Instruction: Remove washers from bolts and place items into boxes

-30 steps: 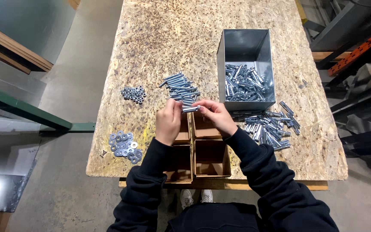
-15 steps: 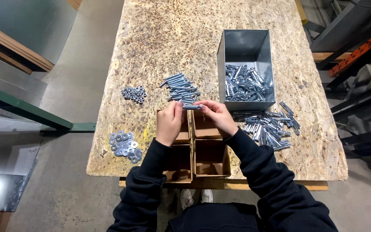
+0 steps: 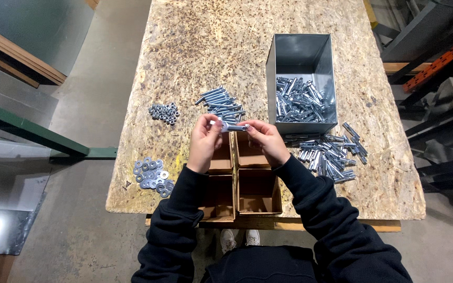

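Both my hands meet over a divided cardboard box (image 3: 247,183) at the table's near edge. My left hand (image 3: 204,142) and my right hand (image 3: 266,140) pinch the two ends of one silver bolt (image 3: 233,126), held level between them. A washer or nut seems to sit on the bolt near my left fingers; it is too small to be sure. A pile of bolts (image 3: 220,102) lies just beyond my hands.
A grey metal bin (image 3: 300,57) holding several sleeve bolts stands at the right, with more loose ones (image 3: 331,152) in front of it. Small nuts (image 3: 164,112) and flat washers (image 3: 152,174) lie at the left on the chipboard table (image 3: 211,47).
My hands have barely moved. The bolt between them stays in place, with my left fingers shifting slightly at its end.
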